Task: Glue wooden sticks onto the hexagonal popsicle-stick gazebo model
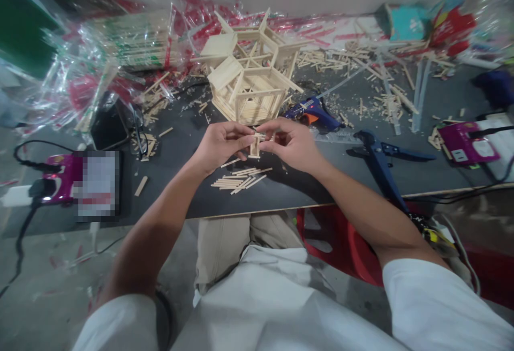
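Observation:
Between my two hands is a small frame of thin wooden sticks [254,150], standing low over the dark tabletop. My left hand [225,142] pinches its left side between thumb and fingers. From the other side, the thumb and fingers of my right hand [292,143] close on its upper right part. A loose pile of short wooden sticks [239,181] lies just in front of the hands, by the table's near edge. Directly behind them stands a large many-sided wooden stick model [252,91] with open compartments and raised flaps.
A blue glue gun [315,113] and a blue-handled cutter [377,153] lie to the right. Purple power sockets [468,142] sit at the far right. A phone [97,185] rests at left. Plastic wrapping [108,67] and wood scraps [333,61] cover the back.

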Demonstrator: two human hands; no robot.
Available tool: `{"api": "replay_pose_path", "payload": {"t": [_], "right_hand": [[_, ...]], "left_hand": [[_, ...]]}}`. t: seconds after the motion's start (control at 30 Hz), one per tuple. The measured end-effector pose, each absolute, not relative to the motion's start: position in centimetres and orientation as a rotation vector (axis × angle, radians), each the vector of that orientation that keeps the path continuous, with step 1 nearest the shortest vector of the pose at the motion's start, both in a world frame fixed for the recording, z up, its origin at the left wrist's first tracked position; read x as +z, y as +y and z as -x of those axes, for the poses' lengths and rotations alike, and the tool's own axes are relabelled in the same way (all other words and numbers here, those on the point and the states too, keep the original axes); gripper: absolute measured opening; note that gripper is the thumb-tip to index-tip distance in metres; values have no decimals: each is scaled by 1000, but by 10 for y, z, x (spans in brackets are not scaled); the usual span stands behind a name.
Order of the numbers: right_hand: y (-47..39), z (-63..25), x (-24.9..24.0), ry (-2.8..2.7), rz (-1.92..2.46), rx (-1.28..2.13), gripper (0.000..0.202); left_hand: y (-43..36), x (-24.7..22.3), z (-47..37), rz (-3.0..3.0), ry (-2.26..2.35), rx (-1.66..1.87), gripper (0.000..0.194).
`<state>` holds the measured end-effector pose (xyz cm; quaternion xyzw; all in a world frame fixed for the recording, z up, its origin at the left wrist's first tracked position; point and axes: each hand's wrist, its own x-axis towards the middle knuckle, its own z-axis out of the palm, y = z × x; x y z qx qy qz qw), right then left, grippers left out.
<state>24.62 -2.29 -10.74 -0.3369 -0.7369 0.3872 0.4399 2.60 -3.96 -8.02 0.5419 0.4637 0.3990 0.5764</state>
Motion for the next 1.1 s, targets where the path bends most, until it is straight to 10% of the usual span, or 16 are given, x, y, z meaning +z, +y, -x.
{"api": "replay_pose_path", "payload": {"t": [0.5,1.1], "right_hand": [[-28,-242,-106,-1696,898,1357,58],[-27,-247,-98,-1949,779,523,9]], "left_hand": [[-37,-86,-27,-1299,998,1124,46],[-41,-91,-18,-2342,999,1163,18]]}}
